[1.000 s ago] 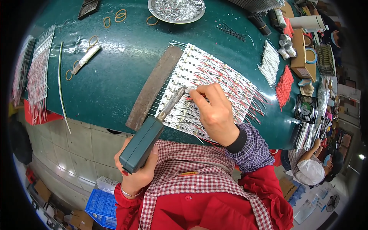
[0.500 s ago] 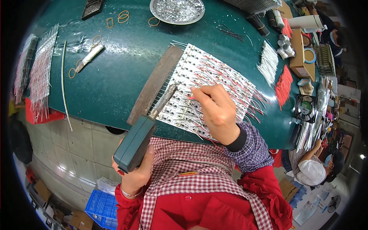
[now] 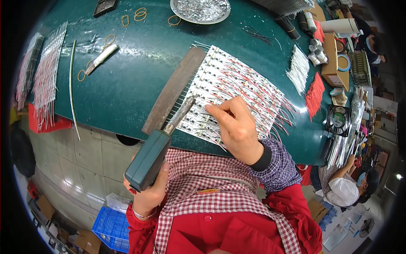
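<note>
Gripping the dark green handle of a soldering tool (image 3: 150,158), the left hand (image 3: 146,192) is closed around it off the near edge of the green surface (image 3: 127,84), with the metal tip angled up onto a white panel of small circuit strips with red and white wires (image 3: 237,84). The right hand (image 3: 237,127) rests on that panel, thumb and forefinger pinched together at a wire end just beside the tip. A brown strip (image 3: 173,91) lies along the panel's left edge.
</note>
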`<action>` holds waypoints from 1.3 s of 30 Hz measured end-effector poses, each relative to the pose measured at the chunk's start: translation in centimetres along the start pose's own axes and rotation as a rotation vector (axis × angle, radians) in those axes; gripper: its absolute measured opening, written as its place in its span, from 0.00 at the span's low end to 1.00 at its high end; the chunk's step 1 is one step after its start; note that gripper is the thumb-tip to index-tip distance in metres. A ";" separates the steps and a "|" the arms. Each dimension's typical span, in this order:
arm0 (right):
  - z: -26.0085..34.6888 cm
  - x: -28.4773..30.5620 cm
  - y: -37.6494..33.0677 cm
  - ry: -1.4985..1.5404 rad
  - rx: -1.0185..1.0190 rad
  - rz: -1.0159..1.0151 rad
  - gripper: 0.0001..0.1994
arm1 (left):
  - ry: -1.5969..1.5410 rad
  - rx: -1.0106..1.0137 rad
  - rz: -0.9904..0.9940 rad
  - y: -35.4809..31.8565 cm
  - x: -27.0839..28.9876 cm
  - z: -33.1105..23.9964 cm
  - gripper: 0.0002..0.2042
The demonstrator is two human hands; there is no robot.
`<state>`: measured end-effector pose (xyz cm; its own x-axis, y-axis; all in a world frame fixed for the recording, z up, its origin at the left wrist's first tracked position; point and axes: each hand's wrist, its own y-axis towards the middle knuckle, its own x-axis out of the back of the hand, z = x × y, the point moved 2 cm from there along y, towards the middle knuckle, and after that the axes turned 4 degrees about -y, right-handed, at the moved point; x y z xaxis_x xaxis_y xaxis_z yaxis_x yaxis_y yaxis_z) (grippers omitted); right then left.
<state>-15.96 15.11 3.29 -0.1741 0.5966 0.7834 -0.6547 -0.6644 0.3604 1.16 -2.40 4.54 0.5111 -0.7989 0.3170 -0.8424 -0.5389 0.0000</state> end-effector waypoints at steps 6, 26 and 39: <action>0.0 -0.3 -0.2 -0.011 0.040 -0.048 0.16 | 0.001 -0.002 0.029 -0.5 0.3 0.2 0.11; 0.1 -0.4 -0.3 -0.008 0.039 -0.024 0.14 | 0.029 0.043 0.130 -0.8 0.5 0.3 0.10; 0.3 -0.4 -0.3 -0.031 0.024 -0.017 0.13 | -0.013 0.083 0.066 -1.5 0.9 0.7 0.10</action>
<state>-15.49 14.91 3.00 -0.1405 0.5940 0.7921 -0.6393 -0.6653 0.3855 2.99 -2.56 4.12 0.4575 -0.8366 0.3014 -0.8576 -0.5047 -0.0992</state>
